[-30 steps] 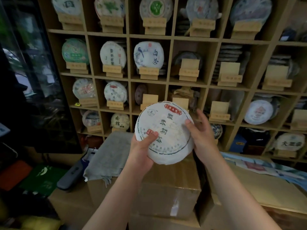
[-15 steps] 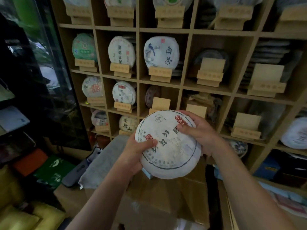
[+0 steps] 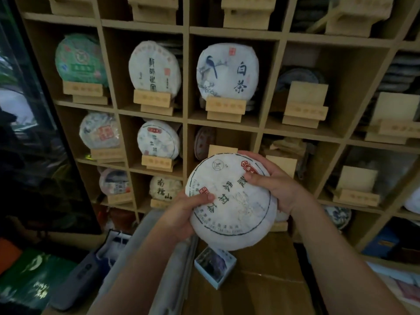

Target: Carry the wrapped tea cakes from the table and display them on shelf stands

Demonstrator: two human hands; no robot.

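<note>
I hold a round tea cake wrapped in white paper with dark characters and a red seal, tilted a little to the right. My left hand grips its lower left edge, thumb on the face. My right hand clasps its upper right edge. The cake hangs in front of the wooden shelf, over the cell that holds an empty wooden stand. More empty stands sit in the cells to the right. The left cells show wrapped cakes on stands, such as a bird-print cake.
Cardboard boxes stand below the cake, with a small blue-edged box on top. A grey cloth lies to their left. Dark bags and green packages crowd the floor at lower left. A glass-fronted cabinet flanks the shelf.
I have moved closer to the shelf, so its cells look larger. The cake has turned clockwise in my hands, and my right hand has slid up onto its upper right edge.
</note>
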